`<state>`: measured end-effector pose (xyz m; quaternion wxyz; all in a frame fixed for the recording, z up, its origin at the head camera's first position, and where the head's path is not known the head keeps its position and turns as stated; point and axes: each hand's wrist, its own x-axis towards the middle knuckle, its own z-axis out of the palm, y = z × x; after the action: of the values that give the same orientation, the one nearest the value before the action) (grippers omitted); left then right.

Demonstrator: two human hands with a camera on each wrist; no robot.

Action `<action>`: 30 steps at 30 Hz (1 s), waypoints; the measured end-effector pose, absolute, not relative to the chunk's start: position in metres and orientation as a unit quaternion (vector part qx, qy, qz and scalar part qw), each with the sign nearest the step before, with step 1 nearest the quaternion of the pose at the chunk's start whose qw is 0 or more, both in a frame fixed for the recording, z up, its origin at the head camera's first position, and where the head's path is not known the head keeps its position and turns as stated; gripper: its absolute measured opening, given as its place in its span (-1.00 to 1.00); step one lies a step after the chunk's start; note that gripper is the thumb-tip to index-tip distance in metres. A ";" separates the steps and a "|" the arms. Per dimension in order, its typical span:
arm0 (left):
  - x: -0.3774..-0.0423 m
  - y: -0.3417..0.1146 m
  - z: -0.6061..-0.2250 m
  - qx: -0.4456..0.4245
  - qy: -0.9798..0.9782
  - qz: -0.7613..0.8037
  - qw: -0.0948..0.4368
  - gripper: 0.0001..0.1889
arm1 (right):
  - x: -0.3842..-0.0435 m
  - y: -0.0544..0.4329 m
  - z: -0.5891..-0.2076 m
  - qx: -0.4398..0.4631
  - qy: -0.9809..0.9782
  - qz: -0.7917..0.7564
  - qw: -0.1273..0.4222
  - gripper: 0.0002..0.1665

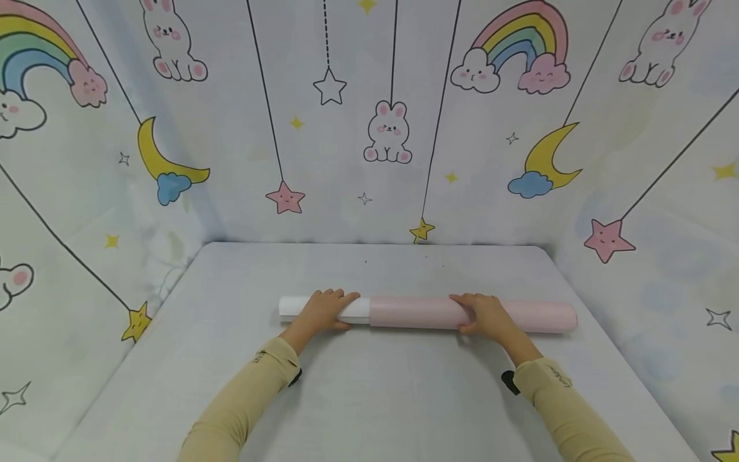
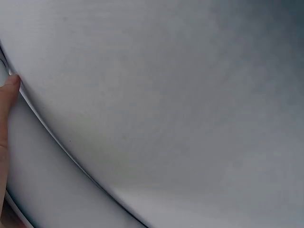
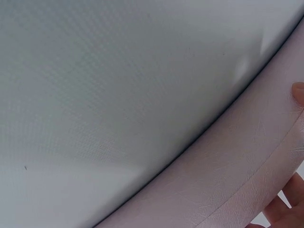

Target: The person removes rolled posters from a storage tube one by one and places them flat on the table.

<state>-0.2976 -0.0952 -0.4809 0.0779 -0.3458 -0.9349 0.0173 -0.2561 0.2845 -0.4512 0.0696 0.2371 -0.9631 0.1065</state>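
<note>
A long pink tube with a leathery surface lies across the table, and a white roll sticks out of its left end in line with it. My left hand grips the white roll, thumb on the near side and fingers over the far side. On the pink tube, around its middle, my right hand holds on from above. A thumb tip rests along the white roll in the left wrist view. The right wrist view shows a seam along the pink tube, with fingers wrapped around its side.
A white-covered table spreads under both arms. Cloth walls printed with rabbits, stars, moons and rainbows rise at the back and on both sides. Small dark specks lie on the table beyond the tube.
</note>
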 end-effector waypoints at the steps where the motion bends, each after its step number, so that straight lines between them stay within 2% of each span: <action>1: -0.297 -0.095 -0.480 -0.348 -0.934 0.011 0.078 -0.25 | -0.256 0.284 -0.451 0.237 -0.963 0.108 0.069 -0.23; 5: -0.292 -0.097 -0.475 -0.357 -0.930 -0.002 0.087 -0.27 | -0.256 0.285 -0.451 0.238 -0.963 0.110 0.064 -0.24; 10: -0.293 -0.098 -0.475 -0.334 -0.941 0.003 0.055 -0.25 | -0.256 0.286 -0.451 0.237 -0.964 0.107 0.054 -0.23; 24: -0.287 -0.114 -0.474 -0.303 -0.952 0.022 0.032 -0.23 | -0.253 0.309 -0.448 0.235 -0.964 0.115 0.048 -0.23; 30: -0.284 -0.118 -0.472 -0.301 -0.953 0.014 0.023 -0.23 | -0.244 0.322 -0.439 0.236 -0.963 0.131 0.017 -0.25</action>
<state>-0.2844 -0.1185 -0.4717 0.0226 -0.3014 -0.9531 0.0141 -0.2436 0.3222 -0.4392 0.0175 0.2357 -0.9628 0.1312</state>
